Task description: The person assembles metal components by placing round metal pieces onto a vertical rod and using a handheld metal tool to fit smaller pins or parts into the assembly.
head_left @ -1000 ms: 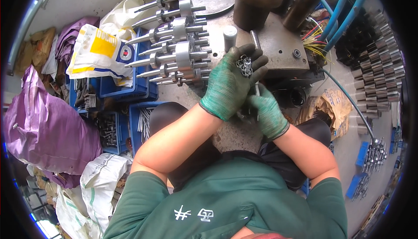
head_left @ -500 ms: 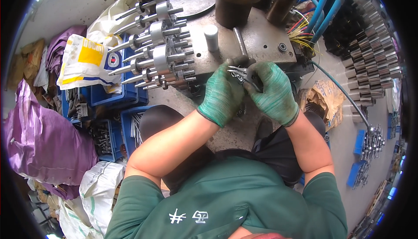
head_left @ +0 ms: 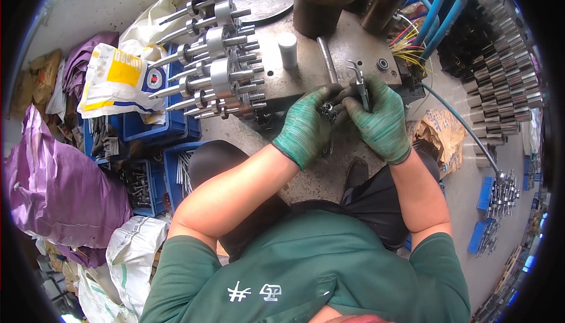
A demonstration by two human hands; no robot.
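My left hand (head_left: 303, 124), in a green work glove with dark, stained fingers, is closed on a small shiny metal part (head_left: 328, 111); the fingers hide most of its shape. Slim pliers (head_left: 361, 83) with thin, pointed jaws are in my right hand (head_left: 381, 120), gloved the same way. Their jaws point away from me over the steel machine bed (head_left: 359, 49). A steel rod (head_left: 327, 61) runs from over the bed down to my left fingertips; whether it joins the held part I cannot tell. Both hands are close together at the bed's front edge.
Several steel shaft assemblies (head_left: 222, 78) with thick collars are stacked on the bed's left side. A pale cylinder (head_left: 288, 51) stands on it, before a heavy press column (head_left: 318, 11). Blue bins (head_left: 182, 167) of parts sit at left; steel tubes (head_left: 500, 87) are piled at right.
The pliers have swung from pointing left over the metal part to pointing away from me, apart from it. My right hand has turned with them; my left hand has barely moved.
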